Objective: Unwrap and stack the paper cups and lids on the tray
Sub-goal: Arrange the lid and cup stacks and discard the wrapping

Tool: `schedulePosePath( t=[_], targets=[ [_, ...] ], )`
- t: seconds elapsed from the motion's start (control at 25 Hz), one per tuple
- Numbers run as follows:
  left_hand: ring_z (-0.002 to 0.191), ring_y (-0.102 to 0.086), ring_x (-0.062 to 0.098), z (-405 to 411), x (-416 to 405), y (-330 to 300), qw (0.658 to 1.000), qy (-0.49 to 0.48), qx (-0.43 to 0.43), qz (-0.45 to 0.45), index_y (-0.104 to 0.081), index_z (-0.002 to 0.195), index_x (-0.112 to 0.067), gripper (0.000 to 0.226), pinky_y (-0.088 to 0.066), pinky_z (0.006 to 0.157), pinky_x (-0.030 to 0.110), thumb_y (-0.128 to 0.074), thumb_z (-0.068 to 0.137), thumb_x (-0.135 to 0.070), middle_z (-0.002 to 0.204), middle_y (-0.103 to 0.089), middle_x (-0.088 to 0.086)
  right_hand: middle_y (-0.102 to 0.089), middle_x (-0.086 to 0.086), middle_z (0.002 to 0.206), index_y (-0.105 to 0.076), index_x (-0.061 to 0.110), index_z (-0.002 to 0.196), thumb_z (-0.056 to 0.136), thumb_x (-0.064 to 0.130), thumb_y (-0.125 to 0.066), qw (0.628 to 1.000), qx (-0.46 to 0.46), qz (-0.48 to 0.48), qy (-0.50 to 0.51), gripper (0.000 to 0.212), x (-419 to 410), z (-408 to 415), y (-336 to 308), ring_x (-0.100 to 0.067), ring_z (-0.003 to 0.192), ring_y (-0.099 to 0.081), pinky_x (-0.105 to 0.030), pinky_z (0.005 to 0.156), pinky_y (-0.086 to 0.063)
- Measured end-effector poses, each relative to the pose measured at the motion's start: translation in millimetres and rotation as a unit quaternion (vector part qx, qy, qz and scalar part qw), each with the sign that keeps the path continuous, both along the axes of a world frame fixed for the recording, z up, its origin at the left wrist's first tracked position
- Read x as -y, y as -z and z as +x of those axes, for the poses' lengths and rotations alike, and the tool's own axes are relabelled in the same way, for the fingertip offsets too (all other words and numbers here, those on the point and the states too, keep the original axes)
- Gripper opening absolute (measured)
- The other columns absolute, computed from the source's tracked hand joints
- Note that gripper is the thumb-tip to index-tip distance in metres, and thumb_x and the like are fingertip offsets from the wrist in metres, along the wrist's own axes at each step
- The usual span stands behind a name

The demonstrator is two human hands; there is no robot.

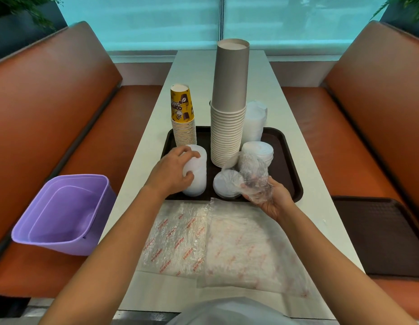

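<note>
At a booth table [283, 118], a person's left hand [173, 171] curls its fingers around a stack of translucent lids [198, 171] at the near left of a dark tray [287, 158], while the right hand [273, 199] grips a crumpled clear wrapper [254, 177] over the tray's near edge. Loose white lids [227, 186] lie beside further lid stacks [257, 150], behind which rise a tall grey cup stack [229, 106] and a shorter yellow-printed cup stack [182, 116]. Flattened printed wrappers [203, 240] cover the table nearer the person, and a purple bin [63, 214] sits on the left bench [51, 90].
</note>
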State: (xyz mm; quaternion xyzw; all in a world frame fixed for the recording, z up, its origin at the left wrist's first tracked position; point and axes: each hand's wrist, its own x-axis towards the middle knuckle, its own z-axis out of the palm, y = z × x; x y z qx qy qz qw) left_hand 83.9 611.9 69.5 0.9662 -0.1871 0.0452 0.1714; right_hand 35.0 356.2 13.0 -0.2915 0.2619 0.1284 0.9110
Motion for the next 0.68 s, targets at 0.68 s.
schedulePosePath(
  t=[0.68],
  targets=[
    [0.122,-0.046,0.031,26.5,12.3,-7.0,0.984,-0.013,-0.136,0.116,-0.018,0.142,-0.045,0.098,-0.049,0.092,0.040,-0.081,0.067,-0.034,0.149,-0.023,0.005,-0.063,-0.025,0.112,-0.047,0.003,0.126,0.104,0.032,-0.027,1.000,0.004,-0.002,0.008,0.041,3.1,-0.3,-4.4,-0.036,0.097,-0.065,-0.051,0.078,-0.053]
  ],
)
